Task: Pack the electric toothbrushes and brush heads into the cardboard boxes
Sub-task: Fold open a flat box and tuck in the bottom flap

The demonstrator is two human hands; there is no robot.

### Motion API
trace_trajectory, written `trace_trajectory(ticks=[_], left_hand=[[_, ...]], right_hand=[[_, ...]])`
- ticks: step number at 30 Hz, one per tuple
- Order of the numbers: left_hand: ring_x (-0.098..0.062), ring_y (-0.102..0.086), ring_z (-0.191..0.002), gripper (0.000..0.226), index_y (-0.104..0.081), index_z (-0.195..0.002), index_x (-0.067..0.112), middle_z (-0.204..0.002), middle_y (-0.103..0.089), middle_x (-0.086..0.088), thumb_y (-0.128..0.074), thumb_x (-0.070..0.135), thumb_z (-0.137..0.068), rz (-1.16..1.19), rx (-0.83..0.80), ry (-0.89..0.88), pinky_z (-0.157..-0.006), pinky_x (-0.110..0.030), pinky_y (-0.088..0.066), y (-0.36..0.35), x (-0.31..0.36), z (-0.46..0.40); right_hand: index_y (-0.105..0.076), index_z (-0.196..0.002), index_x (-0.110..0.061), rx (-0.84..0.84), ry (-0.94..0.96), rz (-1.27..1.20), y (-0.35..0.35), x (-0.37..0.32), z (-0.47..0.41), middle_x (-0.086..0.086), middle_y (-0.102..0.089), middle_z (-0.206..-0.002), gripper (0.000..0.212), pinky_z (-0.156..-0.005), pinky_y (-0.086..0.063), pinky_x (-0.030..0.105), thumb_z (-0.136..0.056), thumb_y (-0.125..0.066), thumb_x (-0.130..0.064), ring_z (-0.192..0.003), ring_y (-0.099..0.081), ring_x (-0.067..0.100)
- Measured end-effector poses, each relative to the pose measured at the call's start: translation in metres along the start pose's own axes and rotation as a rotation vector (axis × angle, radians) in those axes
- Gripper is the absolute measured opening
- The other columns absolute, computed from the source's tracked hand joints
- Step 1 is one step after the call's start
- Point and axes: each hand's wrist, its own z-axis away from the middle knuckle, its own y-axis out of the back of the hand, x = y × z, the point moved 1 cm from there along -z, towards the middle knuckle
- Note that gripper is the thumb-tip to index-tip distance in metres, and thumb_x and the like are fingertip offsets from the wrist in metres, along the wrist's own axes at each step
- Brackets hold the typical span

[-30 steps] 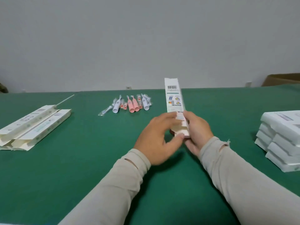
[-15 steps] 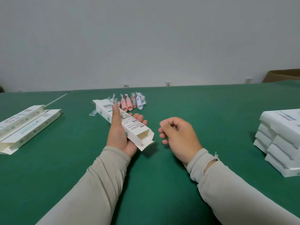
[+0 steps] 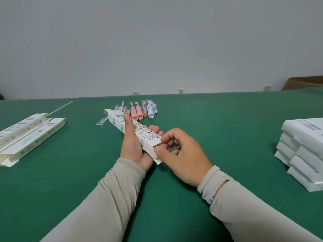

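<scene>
1. Left hand (image 3: 134, 147) cradles the long white box (image 3: 132, 132), thumb along its top — right hand (image 3: 181, 158) pinches the flap at its near open end.
2. Toothbrushes (image 3: 138, 112) and brush heads lie just beyond on the green counter (image 3: 227, 130).
3. Open boxes (image 3: 29, 135) sit far left; stacked boxes (image 3: 302, 151) far right.

Toothbrushes (image 3: 138, 112) behind held box (image 3: 132, 132); stack (image 3: 302, 154) far right.

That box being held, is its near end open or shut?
Open: the box in the left hand shows a dark opening with its flap hanging loose.
</scene>
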Motion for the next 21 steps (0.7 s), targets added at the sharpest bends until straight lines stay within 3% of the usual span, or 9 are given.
trace_trajectory(ticks=[3, 5, 8, 10, 12, 16, 19, 21], left_hand=[[-0.024, -0.066, -0.068, 0.102, -0.039, -0.147, 0.011, -0.091, -0.06, -0.009, -0.057, 0.081, -0.075, -0.01, 0.021, -0.008, -0.079, -0.041, -0.054, 0.001, -0.001, -0.003], [-0.024, -0.068, -0.067, 0.097, -0.045, -0.14, 0.01, -0.093, -0.061, -0.01, -0.058, 0.081, -0.074, -0.019, 0.024, -0.007, -0.074, -0.041, -0.057, 0.001, -0.002, -0.004], [-0.026, -0.069, -0.073, 0.092, -0.053, -0.126, 0.007, -0.094, -0.062, -0.01, -0.059, 0.082, -0.073, -0.041, 0.009, 0.026, -0.087, -0.054, -0.056, 0.001, -0.005, -0.002], [-0.027, -0.07, -0.073, 0.091, -0.054, -0.124, 0.007, -0.094, -0.061, -0.01, -0.059, 0.081, -0.073, -0.049, -0.004, 0.049, -0.083, -0.059, -0.056, -0.002, -0.008, 0.001], [-0.026, -0.068, -0.072, 0.091, -0.05, -0.133, 0.011, -0.093, -0.058, -0.01, -0.06, 0.08, -0.073, -0.039, -0.033, 0.051, -0.077, -0.056, -0.058, -0.006, -0.011, 0.004], [-0.025, -0.053, -0.089, 0.097, -0.033, -0.154, 0.031, -0.088, -0.052, -0.008, -0.06, 0.077, -0.073, -0.059, -0.116, 0.049, -0.086, -0.047, -0.057, -0.01, -0.016, 0.006], [-0.027, -0.056, -0.089, 0.097, -0.034, -0.154, 0.024, -0.089, -0.053, -0.009, -0.057, 0.078, -0.076, -0.071, -0.106, 0.071, -0.076, -0.047, -0.06, -0.01, -0.014, 0.006], [-0.031, -0.06, -0.09, 0.098, -0.041, -0.147, 0.012, -0.092, -0.054, -0.009, -0.053, 0.08, -0.078, -0.084, -0.062, 0.084, -0.083, -0.052, -0.058, -0.007, -0.008, 0.005]], right_hand=[[-0.06, -0.09, -0.027, -0.006, 0.011, -0.046, 0.002, -0.001, -0.001, -0.015, -0.067, -0.082, 0.03, -0.064, -0.043, 0.012, -0.069, -0.071, -0.045, -0.076, -0.059, -0.004], [-0.059, -0.089, -0.029, 0.015, 0.03, 0.011, 0.002, 0.001, -0.001, -0.015, -0.068, -0.084, 0.027, -0.065, -0.044, 0.013, -0.07, -0.071, -0.042, -0.072, -0.059, -0.001], [-0.059, -0.085, -0.029, 0.082, 0.046, 0.075, 0.001, 0.004, -0.002, -0.019, -0.067, -0.08, 0.021, -0.064, -0.043, 0.014, -0.073, -0.075, -0.035, -0.067, -0.058, 0.001], [-0.059, -0.083, -0.029, 0.138, 0.059, 0.069, 0.001, 0.004, -0.003, -0.019, -0.066, -0.076, 0.02, -0.062, -0.042, 0.013, -0.072, -0.077, -0.032, -0.067, -0.058, 0.003], [-0.06, -0.081, -0.029, 0.187, 0.084, 0.074, 0.003, 0.003, -0.003, -0.018, -0.066, -0.073, 0.018, -0.061, -0.044, 0.013, -0.072, -0.077, -0.029, -0.068, -0.06, 0.004], [-0.061, -0.072, -0.024, 0.199, 0.096, 0.088, 0.004, 0.002, -0.003, -0.026, -0.065, -0.07, 0.019, -0.062, -0.043, 0.008, -0.075, -0.08, -0.021, -0.066, -0.06, -0.001], [-0.063, -0.074, -0.023, 0.132, 0.091, 0.087, 0.006, 0.0, -0.003, -0.035, -0.063, -0.074, 0.017, -0.059, -0.041, 0.007, -0.078, -0.078, -0.018, -0.063, -0.059, -0.004], [-0.064, -0.08, -0.024, 0.027, 0.104, 0.112, 0.009, -0.002, -0.002, -0.026, -0.067, -0.084, 0.01, -0.06, -0.041, 0.013, -0.08, -0.074, -0.025, -0.071, -0.062, 0.0]])
